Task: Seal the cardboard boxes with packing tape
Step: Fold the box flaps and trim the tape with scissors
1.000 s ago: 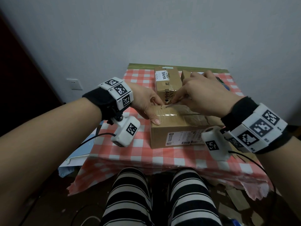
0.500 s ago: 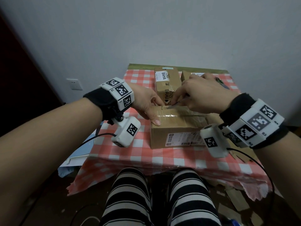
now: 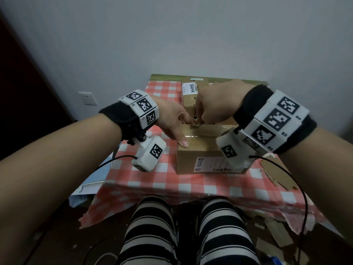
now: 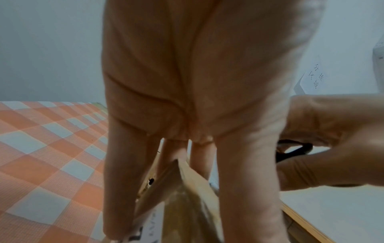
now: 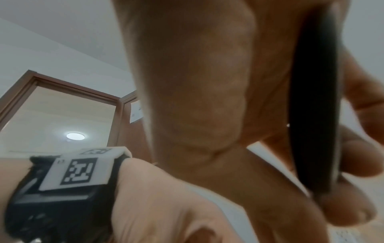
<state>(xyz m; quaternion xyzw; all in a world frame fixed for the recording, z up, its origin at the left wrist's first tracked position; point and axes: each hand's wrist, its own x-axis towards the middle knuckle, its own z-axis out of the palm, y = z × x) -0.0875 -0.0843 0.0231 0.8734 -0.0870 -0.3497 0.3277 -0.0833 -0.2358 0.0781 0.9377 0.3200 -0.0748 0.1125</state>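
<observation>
The left hand (image 3: pixel 172 121) has its fingers stretched out straight, and they press down on the near box (image 3: pixel 202 150) at its left end — the thumb lies on the top near the front corner, and the other fingers reach down over the far left corner, as the left wrist view shows. The right hand (image 3: pixel 217 104) is curled up tight around a black tool (image 5: pixel 313 115), held just above the back left edge of the near box; the tool looks like scissors, but the pictures are too blurry to be sure. The tips of the right hand's fingers touch down close beside the left hand's fingers. A shiny strip of clear tape (image 3: pixel 198 133) runs across the top of the near box, under both hands. The near box has a white label (image 3: pixel 214 164) on its front side. Right behind the near box stands a second box (image 3: pixel 191 92), with the word BAHA on it. Under the near box is a red and white checked cloth (image 3: pixel 152 180) on a small table. To the right of the near box lie some torn cardboard scraps (image 3: pixel 277 173). In front of the near box, lower down, are the person's striped legs (image 3: pixel 150 232).
</observation>
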